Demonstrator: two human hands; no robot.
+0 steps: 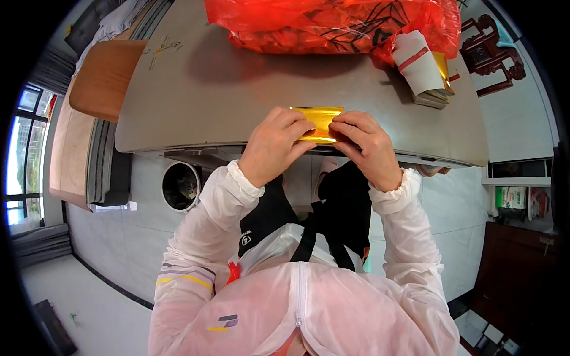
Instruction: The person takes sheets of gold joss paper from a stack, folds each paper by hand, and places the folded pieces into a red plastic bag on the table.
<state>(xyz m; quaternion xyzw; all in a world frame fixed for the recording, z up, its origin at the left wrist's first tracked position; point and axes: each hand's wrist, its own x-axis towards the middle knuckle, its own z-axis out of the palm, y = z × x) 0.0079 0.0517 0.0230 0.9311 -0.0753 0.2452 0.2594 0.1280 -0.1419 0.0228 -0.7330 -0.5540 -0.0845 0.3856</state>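
Note:
A sheet of shiny gold foil paper (321,117) lies at the near edge of the table, its lower part curled up. My left hand (277,142) pinches the left end between thumb and fingers. At the other end, my right hand (367,146) grips the foil paper the same way. The fingertips cover both side edges. Farther back on the right stands a stack of gold foil paper (438,98), with a white wrapper (417,62) and red band around it.
A large red plastic bag (332,26) fills the table's far side. The grey table (196,107) has a brown chair (107,80) at its left. Below on the tiled floor stands a round bin (181,187). A carved wooden chair (491,53) is at far right.

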